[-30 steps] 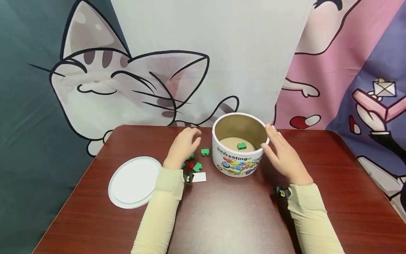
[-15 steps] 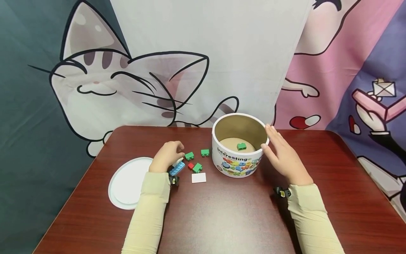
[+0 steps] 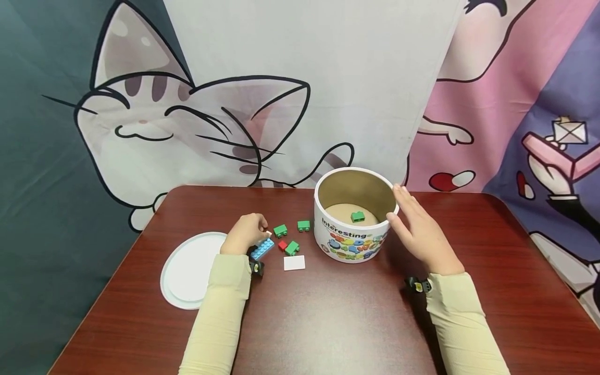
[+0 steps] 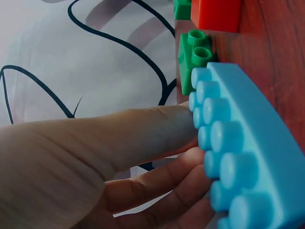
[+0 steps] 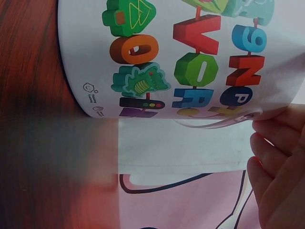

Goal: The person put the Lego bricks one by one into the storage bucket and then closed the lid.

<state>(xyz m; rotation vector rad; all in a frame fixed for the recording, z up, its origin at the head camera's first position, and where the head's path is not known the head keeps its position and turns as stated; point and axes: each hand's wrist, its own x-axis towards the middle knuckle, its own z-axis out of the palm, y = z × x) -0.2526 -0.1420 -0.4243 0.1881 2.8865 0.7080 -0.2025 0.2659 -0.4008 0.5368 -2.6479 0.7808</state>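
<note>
My left hand (image 3: 245,233) is low over the table, its thumb and fingers bent together at a small white piece (image 3: 269,234), mostly hidden by the hand. Right beside it lies a light-blue toy brick (image 3: 262,249); in the left wrist view its studded side (image 4: 228,138) partly covers the fingertips. My right hand (image 3: 422,232) rests with extended fingers against the rim of a white printed tub (image 3: 349,240), thumb near the front of the rim. One green brick (image 3: 358,216) lies inside the tub. The right wrist view shows fingers (image 5: 274,143) at the tub's edge.
Green bricks (image 3: 280,230) lie between the left hand and the tub, with a red brick (image 3: 282,245) among them. A white card (image 3: 294,263) is in front. The round white lid (image 3: 187,276) lies at left, partly under the left forearm. Printed fabric hangs behind the table.
My left hand has moved left and towards me, uncovering green bricks and the blue brick, then its fingers have come down over the white piece. The right hand stays at the tub.
</note>
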